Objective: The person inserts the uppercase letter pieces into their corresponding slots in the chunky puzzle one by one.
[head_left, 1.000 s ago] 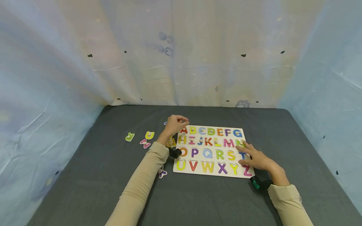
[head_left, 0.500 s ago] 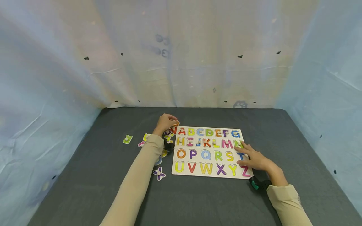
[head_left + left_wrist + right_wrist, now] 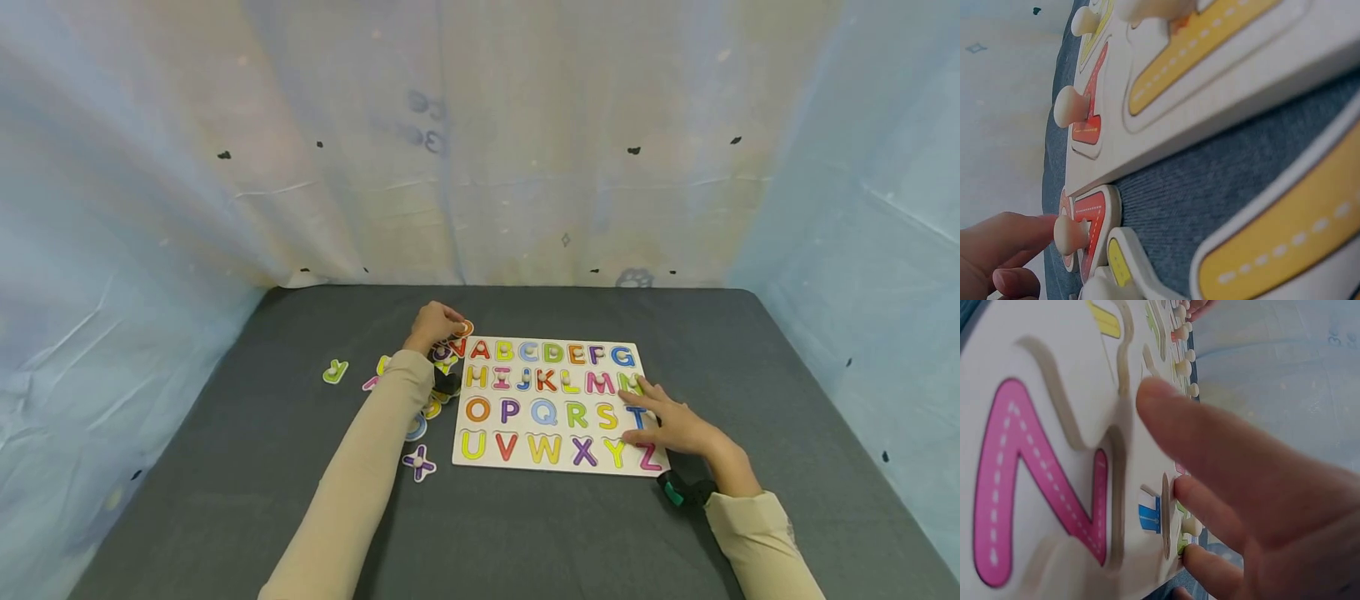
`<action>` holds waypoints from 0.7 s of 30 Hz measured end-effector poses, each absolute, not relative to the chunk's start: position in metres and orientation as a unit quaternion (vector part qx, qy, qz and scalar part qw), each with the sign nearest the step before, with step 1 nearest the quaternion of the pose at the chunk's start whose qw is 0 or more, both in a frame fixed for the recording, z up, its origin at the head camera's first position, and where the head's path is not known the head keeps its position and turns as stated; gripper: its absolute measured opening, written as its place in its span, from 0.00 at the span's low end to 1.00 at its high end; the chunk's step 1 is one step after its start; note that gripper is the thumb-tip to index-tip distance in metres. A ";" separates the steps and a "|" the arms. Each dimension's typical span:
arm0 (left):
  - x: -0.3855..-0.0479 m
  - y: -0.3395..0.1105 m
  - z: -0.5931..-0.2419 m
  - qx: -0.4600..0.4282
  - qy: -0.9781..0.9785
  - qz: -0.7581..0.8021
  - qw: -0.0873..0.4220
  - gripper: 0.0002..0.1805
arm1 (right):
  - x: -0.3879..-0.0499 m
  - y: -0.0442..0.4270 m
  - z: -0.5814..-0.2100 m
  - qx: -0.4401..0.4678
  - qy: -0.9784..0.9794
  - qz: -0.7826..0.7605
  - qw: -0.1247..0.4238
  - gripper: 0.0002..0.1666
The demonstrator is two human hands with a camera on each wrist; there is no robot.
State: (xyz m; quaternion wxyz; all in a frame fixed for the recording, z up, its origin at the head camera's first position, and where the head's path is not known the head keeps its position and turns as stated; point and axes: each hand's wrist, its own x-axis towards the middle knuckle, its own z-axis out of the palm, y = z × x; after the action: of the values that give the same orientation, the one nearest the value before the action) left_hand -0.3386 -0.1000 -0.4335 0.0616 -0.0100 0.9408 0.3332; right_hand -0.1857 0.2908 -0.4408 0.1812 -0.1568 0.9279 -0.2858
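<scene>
At the upper left corner of the white alphabet board (image 3: 442, 458), my left hand (image 3: 435, 323) pinches an orange rounded letter piece (image 3: 467, 327); its knob is hidden by the fingers. In the left wrist view a red V piece (image 3: 1094, 219) lies right beside those fingertips, at the board's corner. My right hand (image 3: 675, 425) rests with spread fingers on the board's right side, over the T and Z area. Knobbed letters A to N fill the upper two rows. In the right wrist view the pink Z recess (image 3: 1004, 487) is bare of a piece.
Loose letter pieces lie left of the board, partly under the left arm: a green one (image 3: 335, 372), a purple X (image 3: 419, 462), a blue one (image 3: 416, 428) and several overlapping others. The dark grey table (image 3: 570, 533) is backed by a pale curtain (image 3: 525, 167).
My left hand has moved left and back from above the letter A to the orange piece, then stayed there. The right hand keeps its place on the board; its thumb has shifted slightly left.
</scene>
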 end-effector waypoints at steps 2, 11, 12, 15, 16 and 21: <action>-0.338 -0.102 -0.435 -0.012 0.941 0.331 0.065 0.15 | -0.185 0.290 -0.442 -0.159 0.927 -0.288 0.181 0.48; -0.333 -0.106 -0.434 -0.008 0.945 0.323 0.044 0.14 | -0.183 0.288 -0.446 -0.174 0.921 -0.297 0.184 0.48; -0.333 -0.106 -0.433 -0.005 0.946 0.322 0.038 0.14 | -0.183 0.288 -0.446 -0.175 0.920 -0.297 0.185 0.48; -0.331 -0.105 -0.427 0.010 0.947 0.320 0.024 0.15 | -0.185 0.288 -0.447 -0.173 0.920 -0.298 0.185 0.49; -0.330 -0.104 -0.425 0.016 0.947 0.322 0.021 0.15 | -0.185 0.288 -0.447 -0.173 0.921 -0.296 0.184 0.49; -0.322 -0.103 -0.417 0.030 0.941 0.336 0.013 0.16 | -0.188 0.290 -0.447 -0.171 0.925 -0.286 0.180 0.50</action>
State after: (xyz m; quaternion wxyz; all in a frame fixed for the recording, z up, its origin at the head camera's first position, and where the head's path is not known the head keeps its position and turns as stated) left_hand -0.3221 -0.1030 -0.4172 0.0132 0.0300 0.9415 0.3355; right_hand -0.1882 0.2904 -0.4473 0.1801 -0.1711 0.9253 -0.2865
